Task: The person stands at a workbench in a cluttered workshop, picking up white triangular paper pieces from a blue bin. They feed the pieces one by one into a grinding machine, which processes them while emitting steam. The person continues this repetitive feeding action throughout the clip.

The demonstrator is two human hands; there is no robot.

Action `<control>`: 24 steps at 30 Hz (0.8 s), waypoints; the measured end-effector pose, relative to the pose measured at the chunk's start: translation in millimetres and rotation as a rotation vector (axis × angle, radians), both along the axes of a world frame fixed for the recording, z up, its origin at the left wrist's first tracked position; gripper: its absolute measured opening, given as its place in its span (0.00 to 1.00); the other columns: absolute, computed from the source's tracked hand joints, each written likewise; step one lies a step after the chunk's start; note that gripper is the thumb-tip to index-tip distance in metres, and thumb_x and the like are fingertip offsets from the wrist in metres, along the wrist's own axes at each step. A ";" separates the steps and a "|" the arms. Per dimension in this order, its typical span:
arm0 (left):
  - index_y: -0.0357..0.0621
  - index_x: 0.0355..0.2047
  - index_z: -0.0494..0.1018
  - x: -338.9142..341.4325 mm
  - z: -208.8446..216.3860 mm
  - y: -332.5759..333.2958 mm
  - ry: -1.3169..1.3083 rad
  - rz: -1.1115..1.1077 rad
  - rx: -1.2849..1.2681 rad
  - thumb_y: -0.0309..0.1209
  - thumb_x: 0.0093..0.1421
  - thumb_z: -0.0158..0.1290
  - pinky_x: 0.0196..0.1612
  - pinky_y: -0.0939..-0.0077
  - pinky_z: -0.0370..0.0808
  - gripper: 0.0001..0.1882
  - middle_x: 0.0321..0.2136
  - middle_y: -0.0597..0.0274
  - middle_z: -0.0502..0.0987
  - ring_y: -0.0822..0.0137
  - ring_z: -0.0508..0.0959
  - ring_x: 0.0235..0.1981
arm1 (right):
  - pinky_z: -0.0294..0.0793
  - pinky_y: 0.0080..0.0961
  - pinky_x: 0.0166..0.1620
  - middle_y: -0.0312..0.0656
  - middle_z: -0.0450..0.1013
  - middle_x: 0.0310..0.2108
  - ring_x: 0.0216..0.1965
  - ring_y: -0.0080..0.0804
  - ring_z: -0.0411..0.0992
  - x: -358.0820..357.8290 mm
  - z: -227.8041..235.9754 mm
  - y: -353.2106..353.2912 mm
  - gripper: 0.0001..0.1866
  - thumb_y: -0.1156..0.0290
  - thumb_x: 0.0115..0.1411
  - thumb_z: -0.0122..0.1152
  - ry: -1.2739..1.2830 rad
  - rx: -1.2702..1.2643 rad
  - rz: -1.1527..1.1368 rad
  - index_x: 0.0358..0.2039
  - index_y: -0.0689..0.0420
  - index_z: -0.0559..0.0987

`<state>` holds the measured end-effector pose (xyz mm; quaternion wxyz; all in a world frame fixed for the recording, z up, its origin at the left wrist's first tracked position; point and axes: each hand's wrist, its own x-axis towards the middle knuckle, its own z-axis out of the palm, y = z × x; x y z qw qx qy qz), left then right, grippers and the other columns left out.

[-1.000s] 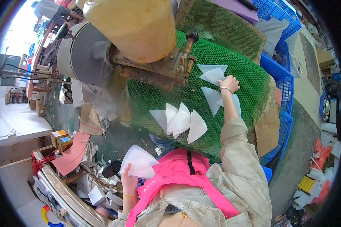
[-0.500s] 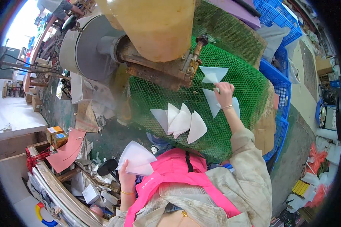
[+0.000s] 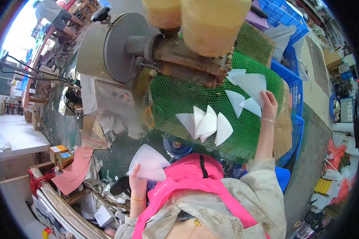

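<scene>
My left hand [image 3: 136, 184] holds a stack of white fan-shaped paper pieces [image 3: 148, 162] low at my left side. My right hand [image 3: 268, 104] reaches up and grips one white paper piece [image 3: 252, 85] against the green mesh [image 3: 175, 95] stretched in front of me. Several more white paper pieces [image 3: 206, 124] are stuck in a cluster in the mesh's middle, and others [image 3: 236, 100] sit just left of my right hand.
A grey metal machine drum [image 3: 107, 46] with rusty fittings and a yellowish container [image 3: 215, 22] stands above the mesh. Blue plastic crates [image 3: 293, 83] are stacked at right. Pink sheets [image 3: 73, 171], scrap paper and small boxes [image 3: 60, 153] litter the left. A person works far back left.
My right hand has shifted right and up along the mesh, now holding a paper piece there. The view has tilted, showing more of the machine. My left hand stays low with its stack.
</scene>
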<state>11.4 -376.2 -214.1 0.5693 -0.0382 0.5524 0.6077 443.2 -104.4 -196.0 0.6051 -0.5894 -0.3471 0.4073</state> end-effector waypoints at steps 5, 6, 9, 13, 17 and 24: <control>0.34 0.36 0.67 -47.0 15.2 34.9 -0.071 0.037 0.046 0.27 0.52 0.47 0.45 0.71 0.66 0.11 0.35 0.57 0.71 0.65 0.70 0.40 | 0.65 0.14 0.32 0.34 0.69 0.27 0.28 0.20 0.67 -125.4 52.4 -56.0 0.12 0.70 0.48 0.59 0.102 -0.154 0.230 0.33 0.60 0.74; 0.35 0.36 0.67 -56.4 14.8 41.0 -0.064 0.022 0.043 0.26 0.52 0.48 0.45 0.70 0.66 0.11 0.35 0.57 0.71 0.65 0.70 0.40 | 0.66 0.14 0.31 0.34 0.70 0.26 0.28 0.20 0.67 -146.0 52.2 -52.7 0.11 0.70 0.48 0.58 0.123 -0.237 0.269 0.31 0.60 0.74; 0.37 0.36 0.67 -82.3 12.7 56.9 -0.120 -0.047 0.124 0.25 0.51 0.49 0.44 0.69 0.66 0.11 0.35 0.58 0.71 0.65 0.71 0.40 | 0.63 0.14 0.22 0.35 0.69 0.26 0.23 0.18 0.65 -190.1 43.3 -24.2 0.12 0.65 0.48 0.59 0.229 -0.340 0.168 0.32 0.58 0.74; 0.38 0.35 0.67 -106.4 5.3 57.5 -0.119 -0.027 0.120 0.26 0.51 0.50 0.44 0.67 0.66 0.10 0.35 0.59 0.71 0.64 0.71 0.40 | 0.66 0.17 0.23 0.37 0.70 0.27 0.23 0.22 0.67 -199.6 29.1 -11.2 0.14 0.62 0.51 0.57 0.502 -0.259 0.142 0.33 0.59 0.73; 0.38 0.35 0.68 -116.3 0.7 58.6 -0.123 -0.079 0.132 0.26 0.51 0.50 0.45 0.67 0.66 0.10 0.35 0.59 0.71 0.64 0.71 0.40 | 0.70 0.19 0.29 0.45 0.69 0.26 0.26 0.30 0.67 -212.1 47.2 -38.2 0.15 0.63 0.54 0.52 0.740 -0.224 0.124 0.35 0.63 0.70; 0.33 0.46 0.60 -112.7 -8.4 70.7 -0.174 -0.168 0.190 0.28 0.54 0.46 0.52 0.61 0.61 0.20 0.45 0.52 0.66 0.57 0.66 0.47 | 0.66 0.19 0.20 0.41 0.68 0.16 0.16 0.25 0.66 -207.7 36.9 -49.9 0.08 0.71 0.51 0.55 0.666 -0.211 0.233 0.24 0.64 0.72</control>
